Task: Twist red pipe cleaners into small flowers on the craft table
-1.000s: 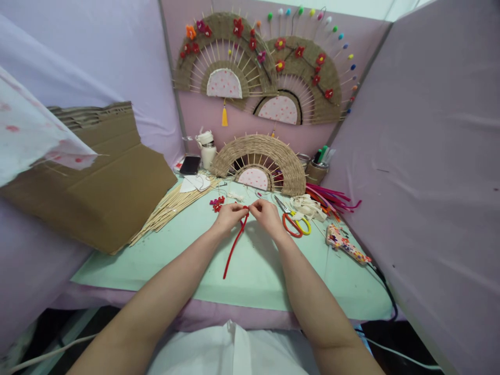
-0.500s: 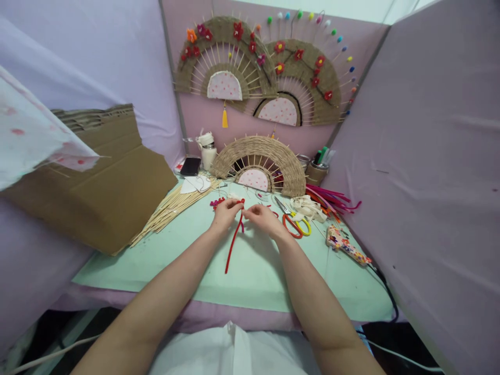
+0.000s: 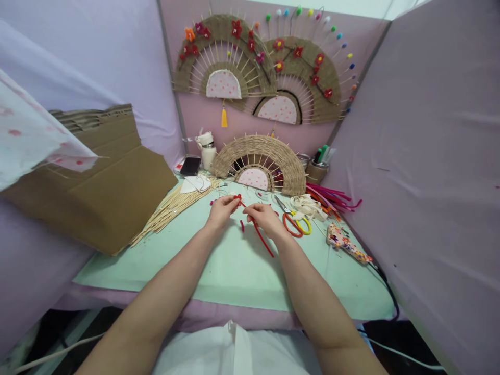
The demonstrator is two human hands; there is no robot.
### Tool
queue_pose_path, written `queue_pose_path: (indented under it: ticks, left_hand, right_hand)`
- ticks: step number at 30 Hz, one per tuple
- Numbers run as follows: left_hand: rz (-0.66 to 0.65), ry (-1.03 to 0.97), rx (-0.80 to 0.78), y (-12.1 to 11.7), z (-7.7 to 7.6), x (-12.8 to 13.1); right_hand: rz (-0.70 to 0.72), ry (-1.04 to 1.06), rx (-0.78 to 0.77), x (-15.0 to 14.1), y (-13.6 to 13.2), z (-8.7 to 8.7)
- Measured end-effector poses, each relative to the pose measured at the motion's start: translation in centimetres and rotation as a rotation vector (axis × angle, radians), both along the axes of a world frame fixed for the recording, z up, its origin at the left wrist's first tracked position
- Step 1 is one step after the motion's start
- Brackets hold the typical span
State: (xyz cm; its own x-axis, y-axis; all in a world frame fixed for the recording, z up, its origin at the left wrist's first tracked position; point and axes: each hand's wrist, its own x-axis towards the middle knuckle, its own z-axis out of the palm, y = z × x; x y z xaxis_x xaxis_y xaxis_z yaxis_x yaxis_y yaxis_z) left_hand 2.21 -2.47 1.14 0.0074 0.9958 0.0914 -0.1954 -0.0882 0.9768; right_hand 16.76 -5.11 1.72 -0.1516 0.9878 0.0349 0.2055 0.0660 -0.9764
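A red pipe cleaner (image 3: 262, 240) runs between my two hands above the green tabletop. My left hand (image 3: 222, 211) pinches its far end, where small loops are bent at the fingertips. Closed around the strand a little lower is my right hand (image 3: 263, 216), and the loose tail hangs down past it toward me. A short dark pink piece of pipe cleaner (image 3: 242, 226) lies on the table below the hands. Red-and-yellow handled scissors (image 3: 292, 224) rest just right of my right hand.
Behind the hands stands a twine-wrapped fan (image 3: 269, 146); two decorated fans (image 3: 222, 31) hang above. Bamboo sticks (image 3: 167, 213) and cardboard (image 3: 97, 192) lie left. On the right are a patterned glue gun (image 3: 347, 245) with its cord, cream fabric strips (image 3: 308, 207) and pink pipe cleaners (image 3: 336, 195).
The pipe cleaner's tail has swung from hanging down to the left to slanting down to the right, through my right hand. My left hand has shifted slightly left.
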Motion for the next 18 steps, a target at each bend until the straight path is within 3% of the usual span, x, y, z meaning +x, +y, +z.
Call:
queue_pose_path:
  ticks: [8, 12, 18]
  left_hand:
    - [-0.116, -0.132, -0.144, -1.0, 0.7, 0.4]
    - [-0.136, -0.103, -0.153, -1.2, 0.9, 0.3]
    - [-0.049, -0.022, -0.115, -0.6, 0.7, -0.2]
  right_hand:
    - [-0.209, -0.223, 0.099, 1.0, 0.2, 1.1]
    - [-0.177, -0.242, 0.111, 1.1, 0.1, 1.3]
    - [-0.143, -0.271, 0.184, 0.8, 0.1, 0.8]
